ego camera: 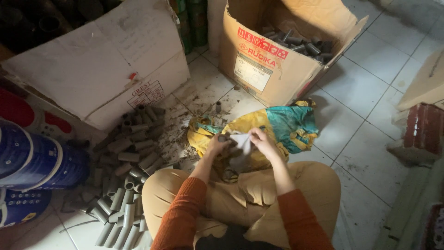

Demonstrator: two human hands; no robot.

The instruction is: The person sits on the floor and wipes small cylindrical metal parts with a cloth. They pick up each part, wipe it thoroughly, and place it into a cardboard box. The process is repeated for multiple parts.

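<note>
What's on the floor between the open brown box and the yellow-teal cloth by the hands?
In the head view, one short grey pipe piece stands alone on dirty tile between the brown box and the cloth.

Grey pipe pieces (pixel 125 176) heaped on the tiled floor (pixel 370 139) at near left, white cardboard box (pixel 101 65) set behind them, open brown box (pixel 282 46) of fittings placed far centre, blue buckets (pixel 37 159) stacked at left edge, yellow-green sack (pixel 282 125) spread mid-floor
</note>
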